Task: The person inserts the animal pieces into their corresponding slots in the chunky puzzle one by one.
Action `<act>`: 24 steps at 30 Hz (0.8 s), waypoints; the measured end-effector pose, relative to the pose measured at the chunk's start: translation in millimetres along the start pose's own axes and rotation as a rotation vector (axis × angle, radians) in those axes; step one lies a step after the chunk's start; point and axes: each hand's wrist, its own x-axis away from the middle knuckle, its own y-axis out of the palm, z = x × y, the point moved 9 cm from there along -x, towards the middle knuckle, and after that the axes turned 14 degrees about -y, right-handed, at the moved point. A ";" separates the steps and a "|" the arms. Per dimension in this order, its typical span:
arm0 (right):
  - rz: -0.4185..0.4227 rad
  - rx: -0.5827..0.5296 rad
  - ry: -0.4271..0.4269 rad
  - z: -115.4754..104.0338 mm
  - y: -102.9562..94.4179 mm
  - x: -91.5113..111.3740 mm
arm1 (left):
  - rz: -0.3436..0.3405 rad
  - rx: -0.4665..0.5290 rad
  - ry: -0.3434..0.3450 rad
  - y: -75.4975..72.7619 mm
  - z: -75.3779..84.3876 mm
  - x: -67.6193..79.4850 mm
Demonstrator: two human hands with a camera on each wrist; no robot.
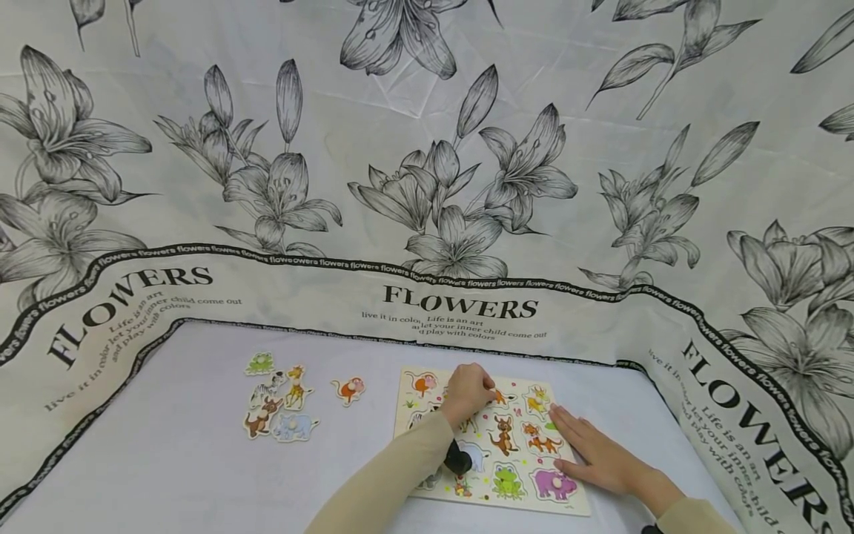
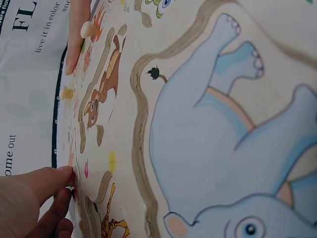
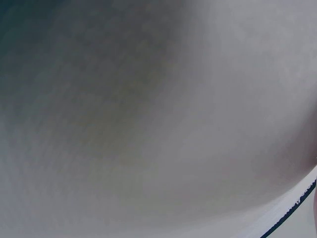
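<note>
A wooden animal puzzle board (image 1: 580, 508) lies on the white cloth. My left hand (image 1: 469, 391) reaches over its top row, thumb and finger pinching a small orange animal puzzle piece (image 1: 505, 398), mostly hidden by the fingers. In the left wrist view the thumb and fingertips of that hand (image 2: 42, 196) meet at the board's far side. Straight fingers of my right hand (image 1: 597, 454) rest along the board's right edge, close to the purple hippo piece (image 1: 555, 486) and the orange tiger-like piece (image 1: 543, 439). The yellow goat-like piece (image 1: 537, 400) is at the top right corner.
Loose pieces lie left of the board: a frog (image 1: 260, 363), zebra (image 1: 267, 389), giraffe (image 1: 296, 388), kangaroo (image 1: 265, 417), elephant (image 1: 295, 427) and, apart from them, a monkey (image 1: 350, 389). A flower-printed curtain (image 1: 460, 311) borders the back and sides. The right wrist view is mostly blurred pale cloth.
</note>
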 end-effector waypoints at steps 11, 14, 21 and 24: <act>0.031 0.046 -0.034 -1.2 -2.8 -0.7 | -0.055 -0.069 0.004 -1.0 1.3 2.4; 0.035 0.049 -0.049 -3.4 -3.9 -1.1 | -0.067 -0.081 0.013 -3.5 2.5 4.1; 0.049 0.075 -0.068 -6.4 -6.7 -1.5 | -0.119 -0.042 0.028 -6.1 1.6 12.2; 0.045 0.078 -0.065 -6.5 -6.7 -1.6 | -0.113 -0.030 0.034 -8.2 -1.0 16.3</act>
